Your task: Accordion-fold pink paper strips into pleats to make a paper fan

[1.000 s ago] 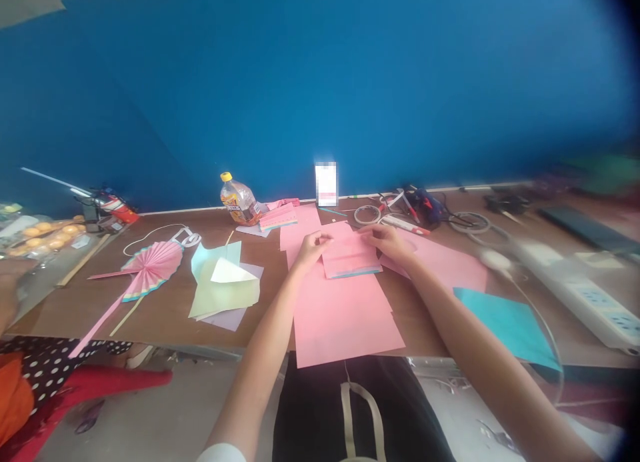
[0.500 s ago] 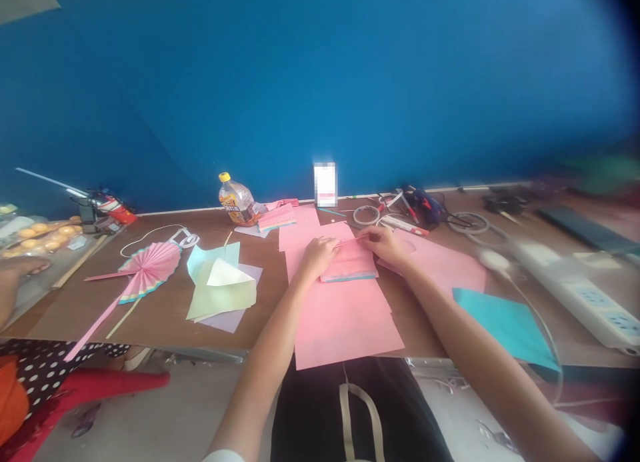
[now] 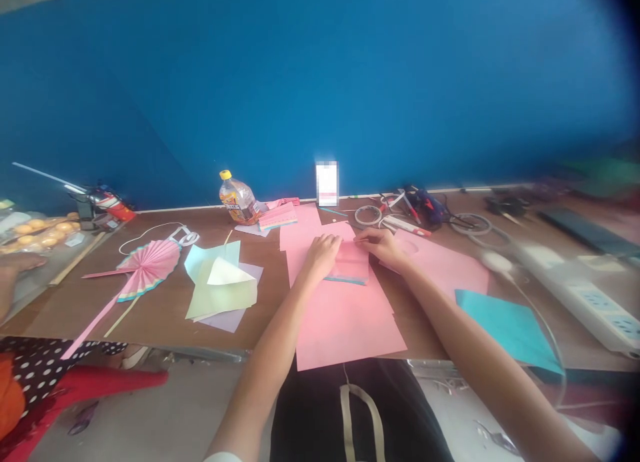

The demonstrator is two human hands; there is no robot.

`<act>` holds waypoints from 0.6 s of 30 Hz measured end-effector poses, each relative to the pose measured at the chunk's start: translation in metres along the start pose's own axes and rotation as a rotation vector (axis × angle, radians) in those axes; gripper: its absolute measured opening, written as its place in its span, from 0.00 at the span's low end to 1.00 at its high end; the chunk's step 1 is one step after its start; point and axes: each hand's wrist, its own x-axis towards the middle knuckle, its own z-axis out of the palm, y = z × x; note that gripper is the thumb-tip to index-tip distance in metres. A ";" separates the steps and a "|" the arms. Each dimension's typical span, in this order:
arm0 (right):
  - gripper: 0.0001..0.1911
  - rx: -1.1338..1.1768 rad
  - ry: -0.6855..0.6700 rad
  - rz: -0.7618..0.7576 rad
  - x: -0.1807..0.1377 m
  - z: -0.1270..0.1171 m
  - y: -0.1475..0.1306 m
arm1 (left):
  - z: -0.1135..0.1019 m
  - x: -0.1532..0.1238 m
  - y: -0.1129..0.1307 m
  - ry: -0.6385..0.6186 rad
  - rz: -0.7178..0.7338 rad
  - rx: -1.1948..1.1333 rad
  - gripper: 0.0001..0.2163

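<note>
Blue wall (image 3: 320,82) behind, brown worktop (image 3: 160,322) below, paper spread across most of the middle. Working piece is the folded pink paper (image 3: 353,265), teal strip (image 3: 347,281) along its near edge, lying centre on top of the large pink sheets (image 3: 345,329). Change over the last second: left hand (image 3: 324,255) was out at the piece's far-left corner, and has come in over its left side, so that part is now covered. Piece also sits a bit further left, right edge pulled in from where it was; far edge, flat at first, now stands up off the rest. Right hand (image 3: 384,245) has hardly moved: fingers closed in a pinch on the far-right corner. Left fingers are curled over the paper, but the tips are hidden and soft in this view, so can't tell if they grip or just press. My read for the work: both hands are on the far edge, fold there is being formed, not creased flat yet. Surroundings unchanged: pleated pink fan (image 3: 150,265) well off to the left, pale green sheet (image 3: 220,299) between it and the left arm, bottle (image 3: 239,199) near the wall, teal sheet (image 3: 510,329) right of the right forearm, power strip (image 3: 607,315) beyond it.
</note>
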 end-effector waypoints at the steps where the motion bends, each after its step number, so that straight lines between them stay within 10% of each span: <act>1: 0.09 0.001 -0.005 -0.003 0.000 0.000 0.000 | 0.001 0.000 0.001 -0.006 0.002 -0.008 0.18; 18: 0.15 -0.086 -0.058 -0.017 -0.001 0.000 -0.006 | -0.005 -0.001 0.011 -0.068 -0.115 -0.193 0.12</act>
